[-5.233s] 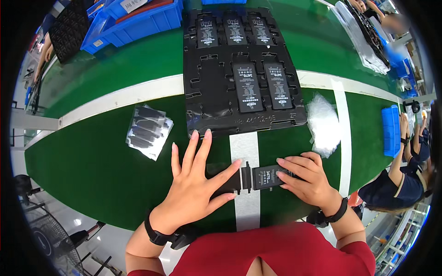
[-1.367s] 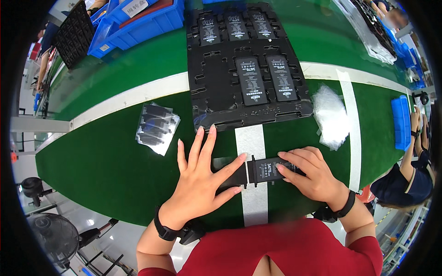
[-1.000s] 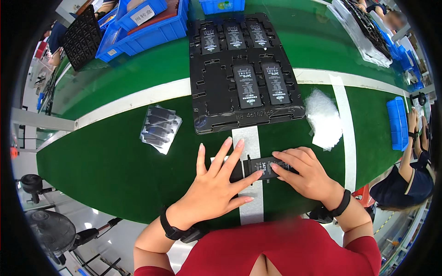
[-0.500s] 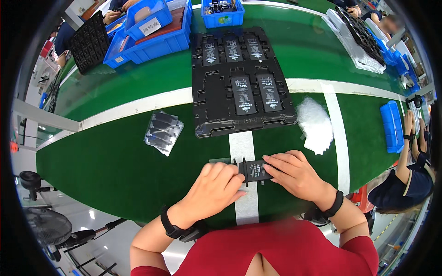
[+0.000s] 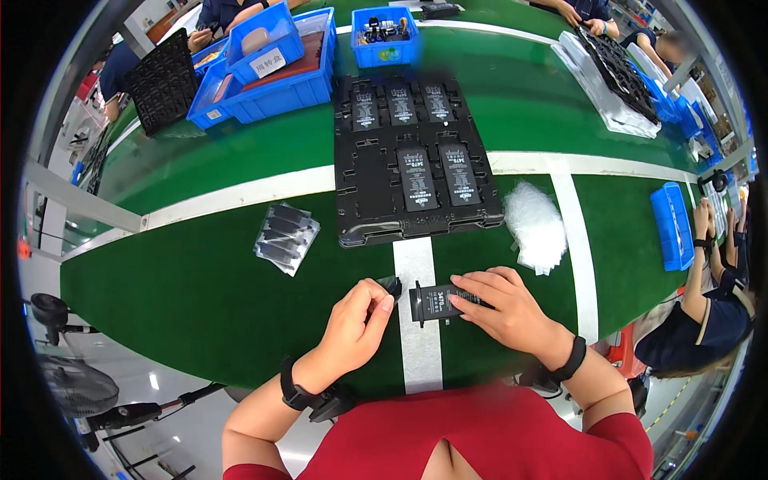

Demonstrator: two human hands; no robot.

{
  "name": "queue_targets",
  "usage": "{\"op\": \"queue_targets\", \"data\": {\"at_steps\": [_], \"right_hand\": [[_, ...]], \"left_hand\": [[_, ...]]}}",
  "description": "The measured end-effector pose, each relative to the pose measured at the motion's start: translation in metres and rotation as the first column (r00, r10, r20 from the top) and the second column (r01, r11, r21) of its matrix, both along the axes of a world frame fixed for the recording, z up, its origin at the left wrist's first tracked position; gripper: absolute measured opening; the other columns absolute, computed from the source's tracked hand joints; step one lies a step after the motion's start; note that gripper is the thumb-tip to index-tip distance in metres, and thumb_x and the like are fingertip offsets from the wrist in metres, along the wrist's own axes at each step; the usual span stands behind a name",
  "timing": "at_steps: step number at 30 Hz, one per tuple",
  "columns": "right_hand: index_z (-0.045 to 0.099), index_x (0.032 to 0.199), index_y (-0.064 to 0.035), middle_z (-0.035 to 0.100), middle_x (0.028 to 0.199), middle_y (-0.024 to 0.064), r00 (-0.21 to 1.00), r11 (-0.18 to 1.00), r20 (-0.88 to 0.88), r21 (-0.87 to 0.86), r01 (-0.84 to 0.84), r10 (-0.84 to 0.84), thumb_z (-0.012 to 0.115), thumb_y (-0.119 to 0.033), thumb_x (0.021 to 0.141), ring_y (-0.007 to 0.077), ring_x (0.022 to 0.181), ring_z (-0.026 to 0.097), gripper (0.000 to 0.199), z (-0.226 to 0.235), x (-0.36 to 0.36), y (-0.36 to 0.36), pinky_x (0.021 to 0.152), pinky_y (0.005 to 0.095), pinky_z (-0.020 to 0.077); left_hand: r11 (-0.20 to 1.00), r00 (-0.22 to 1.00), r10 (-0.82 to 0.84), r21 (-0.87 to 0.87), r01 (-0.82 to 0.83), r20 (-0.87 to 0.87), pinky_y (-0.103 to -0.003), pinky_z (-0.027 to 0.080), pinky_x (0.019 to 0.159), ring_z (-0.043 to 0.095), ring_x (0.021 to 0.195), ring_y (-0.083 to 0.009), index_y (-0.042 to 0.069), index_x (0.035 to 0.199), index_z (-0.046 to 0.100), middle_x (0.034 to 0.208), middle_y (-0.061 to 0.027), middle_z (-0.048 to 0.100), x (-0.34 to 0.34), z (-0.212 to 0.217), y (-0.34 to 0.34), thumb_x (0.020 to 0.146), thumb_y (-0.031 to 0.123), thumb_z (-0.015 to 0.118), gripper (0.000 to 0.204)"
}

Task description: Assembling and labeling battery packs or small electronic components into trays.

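A flat black phone battery (image 5: 434,303) lies sideways over the white strip in front of me. My right hand (image 5: 504,308) grips its right end, fingers laid over the top. Just off the battery's left end, my left hand (image 5: 356,324) is closed in a pinch on a small dark piece of film (image 5: 390,286), partly hidden by the fingers. Farther off stands a black moulded tray (image 5: 364,192) with several similar batteries (image 5: 416,180) in its slots. Left of the tray is a small stack of clear sheets with dark strips (image 5: 286,238).
A pile of clear plastic film (image 5: 534,228) lies right of the tray. Blue bins (image 5: 280,94) stand far left, with another blue bin (image 5: 384,50) behind the tray. At the right edge is a blue box (image 5: 674,226), beside a co-worker's arms (image 5: 698,272). Black trays (image 5: 612,68) are stacked far right.
My left hand has drawn away leftward from the battery's end, with the small dark film pinched in its fingers. The right hand keeps its grip. The whole view has shifted slightly.
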State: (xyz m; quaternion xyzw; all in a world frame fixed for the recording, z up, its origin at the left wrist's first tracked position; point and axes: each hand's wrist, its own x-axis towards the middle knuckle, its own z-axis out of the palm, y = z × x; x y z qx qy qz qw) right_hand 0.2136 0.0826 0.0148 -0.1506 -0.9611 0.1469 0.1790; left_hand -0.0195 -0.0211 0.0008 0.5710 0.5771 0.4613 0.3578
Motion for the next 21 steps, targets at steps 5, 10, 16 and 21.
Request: {"op": "queue_targets", "data": {"at_steps": [5, 10, 16, 21], "right_hand": [[0.056, 0.111, -0.0038, 0.055, 0.113, 0.0117, 0.999, 0.997, 0.006, -0.066, 0.05, -0.05, 0.068, -0.008, 0.071, 0.0273, 0.102, 0.051, 0.042, 0.008, 0.008, -0.002, 0.085, 0.038, 0.0403], [0.043, 0.123, 0.0002, 0.05, 0.121, 0.018, 0.881, 0.226, -0.315, -0.943, -0.246, -0.353, 0.053, -0.009, 0.088, 0.0318, 0.112, 0.05, 0.037, 0.019, 0.021, 0.002, 0.097, 0.0432, 0.0394], [0.034, 0.128, -0.0002, 0.045, 0.124, 0.0232, 0.838, -0.52, -0.436, -0.658, -0.545, -0.327, 0.049, -0.028, 0.092, 0.0374, 0.115, 0.048, 0.047, 0.042, -0.013, 0.004, 0.095, 0.056, 0.0392], [0.032, 0.131, 0.0006, 0.046, 0.124, 0.021, 0.79, -0.551, -0.555, -0.586, -0.593, -0.26, 0.049, -0.032, 0.092, 0.0335, 0.114, 0.049, 0.053, 0.053, -0.038, 0.002, 0.095, 0.052, 0.041]], "left_hand": [[1.0, 0.999, 0.031, 0.005, -0.031, -0.03, -0.027, 0.041, 0.061, 0.048, 0.065, -0.0147, 0.001, 0.083, 0.045, 0.078, -0.0076, 0.052, 0.004, 0.004, -0.001, 0.086, 0.0, 0.051, 0.006], [0.969, 0.821, -0.198, 0.021, 0.247, -0.536, -0.037, 0.039, 0.073, 0.054, 0.078, -0.0264, 0.004, 0.082, 0.054, 0.083, -0.0101, 0.056, 0.009, 0.028, 0.005, 0.082, 0.013, 0.058, 0.01], [0.998, 0.96, -0.059, 0.022, 0.055, 0.275, -0.033, 0.039, 0.09, 0.056, 0.093, -0.0185, -0.003, 0.101, 0.059, 0.098, -0.0106, 0.061, 0.001, 0.098, 0.039, 0.095, 0.021, 0.038, 0.033], [0.988, 0.892, -0.148, 0.109, 0.112, 0.426, -0.026, 0.043, 0.073, 0.053, 0.077, -0.0077, -0.004, 0.094, 0.063, 0.08, -0.0029, 0.062, 0.003, 0.142, 0.051, 0.096, 0.026, 0.043, 0.036]]}}
